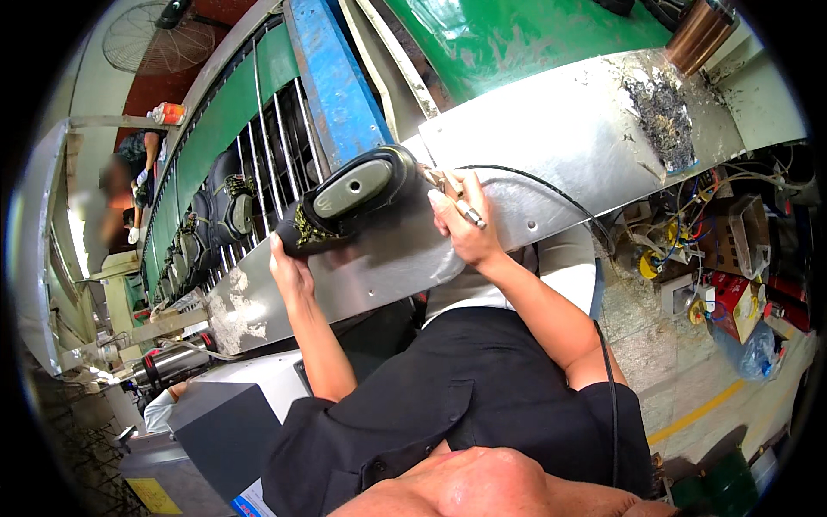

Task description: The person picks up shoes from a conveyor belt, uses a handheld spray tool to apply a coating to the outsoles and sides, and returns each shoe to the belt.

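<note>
A black shoe (372,215) with yellow-flecked laces lies on its side over the metal ledge (508,202). Inside its opening sits a grey last (351,188) with a round hole. My left hand (291,269) grips the shoe at its lower left end, with most fingers hidden beneath or behind it. Close to the shoe's other end, my right hand (465,226) is closed round a small metal hand tool (469,213). The tool's tip is near the shoe; whether they touch I cannot tell. A thin black hose (551,183) runs along the ledge beside the right hand.
Several black shoes (231,202) sit on a rack of metal rods (267,155) at left, beside a blue beam (336,82). A copper-coloured cylinder (702,34) stands far right. Tangled wires (680,233) and a red box (732,306) are below. Another person (129,189) is far left.
</note>
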`<state>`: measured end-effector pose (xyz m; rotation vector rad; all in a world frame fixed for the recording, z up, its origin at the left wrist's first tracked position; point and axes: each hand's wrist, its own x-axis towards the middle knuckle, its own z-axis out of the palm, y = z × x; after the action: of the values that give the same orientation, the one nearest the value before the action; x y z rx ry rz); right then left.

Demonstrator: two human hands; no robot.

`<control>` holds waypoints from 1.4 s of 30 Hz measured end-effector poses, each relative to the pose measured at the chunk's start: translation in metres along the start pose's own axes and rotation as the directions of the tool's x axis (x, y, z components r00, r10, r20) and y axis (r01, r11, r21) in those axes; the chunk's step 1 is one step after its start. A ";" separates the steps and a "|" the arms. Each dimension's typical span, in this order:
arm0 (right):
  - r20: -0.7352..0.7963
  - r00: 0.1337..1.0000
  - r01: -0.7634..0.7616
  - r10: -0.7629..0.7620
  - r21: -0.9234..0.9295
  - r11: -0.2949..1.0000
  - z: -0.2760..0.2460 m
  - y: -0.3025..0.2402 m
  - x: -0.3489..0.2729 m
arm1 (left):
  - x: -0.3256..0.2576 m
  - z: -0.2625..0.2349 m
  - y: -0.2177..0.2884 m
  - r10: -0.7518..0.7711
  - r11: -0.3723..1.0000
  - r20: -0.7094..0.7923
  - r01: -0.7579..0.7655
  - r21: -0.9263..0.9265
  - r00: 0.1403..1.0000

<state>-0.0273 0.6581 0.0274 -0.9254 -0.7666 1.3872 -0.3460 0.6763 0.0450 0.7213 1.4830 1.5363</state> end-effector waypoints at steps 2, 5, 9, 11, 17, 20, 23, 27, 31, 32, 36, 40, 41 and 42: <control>0.004 1.000 0.001 -0.001 -0.046 0.999 0.002 0.008 0.001 | -0.026 -0.018 0.001 -0.113 0.990 -0.046 0.117 0.077 0.993; 0.028 1.000 0.001 0.003 -0.119 0.993 0.007 0.014 -0.004 | -0.062 -0.045 0.006 -0.288 0.931 0.045 0.268 0.249 0.957; 0.099 0.994 -0.019 0.038 -0.193 0.981 0.014 0.012 -0.018 | -0.105 -0.036 0.013 -0.473 0.848 0.102 0.421 0.322 0.875; 0.126 0.991 -0.029 0.055 -0.205 0.978 0.015 0.013 -0.021 | -0.124 -0.025 0.013 -0.550 0.816 0.190 0.474 0.332 0.813; 0.169 0.984 -0.029 0.064 -0.202 0.979 0.011 0.012 -0.027 | -0.152 0.008 0.002 -0.671 0.740 0.349 0.617 0.266 0.654; 0.200 0.978 -0.027 0.068 -0.198 0.980 0.000 0.010 -0.028 | -0.156 0.029 0.001 -0.706 0.698 0.395 0.671 0.249 0.588; 0.199 0.963 -0.154 0.183 -0.154 0.976 -0.013 -0.002 -0.036 | -0.159 0.048 -0.004 -0.734 0.653 0.442 0.716 0.248 0.516; 0.181 0.948 -0.229 0.261 -0.180 0.957 -0.032 -0.020 -0.054 | -0.158 0.068 -0.003 -0.758 0.582 0.530 0.760 0.288 0.380; 0.162 0.941 -0.258 0.297 -0.226 0.939 -0.044 -0.036 -0.065 | -0.161 0.091 -0.006 -0.724 0.528 0.652 0.790 0.312 0.226; 0.168 0.937 -0.264 0.307 -0.235 0.935 -0.046 -0.044 -0.065 | -0.161 0.096 -0.012 -0.709 0.522 0.674 0.796 0.305 0.207; 0.083 0.934 -0.305 0.348 -0.323 0.896 -0.046 -0.074 -0.058 | -0.162 0.124 -0.033 -0.631 0.531 0.757 0.805 0.263 0.169; 0.029 0.966 -0.228 0.256 -0.362 0.904 -0.047 -0.080 -0.057 | -0.156 0.154 -0.047 -0.545 0.577 0.813 0.795 0.187 0.204; 0.010 0.965 -0.242 0.262 -0.344 0.907 -0.045 -0.082 -0.060 | -0.156 0.161 -0.049 -0.532 0.584 0.817 0.795 0.163 0.224; -0.008 0.963 -0.256 0.268 -0.326 0.910 -0.044 -0.083 -0.062 | -0.155 0.166 -0.051 -0.518 0.592 0.819 0.794 0.138 0.244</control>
<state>0.0463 0.5959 0.0856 -1.3019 -0.9435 1.5408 -0.1206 0.6180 0.0397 0.3691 0.6116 0.5323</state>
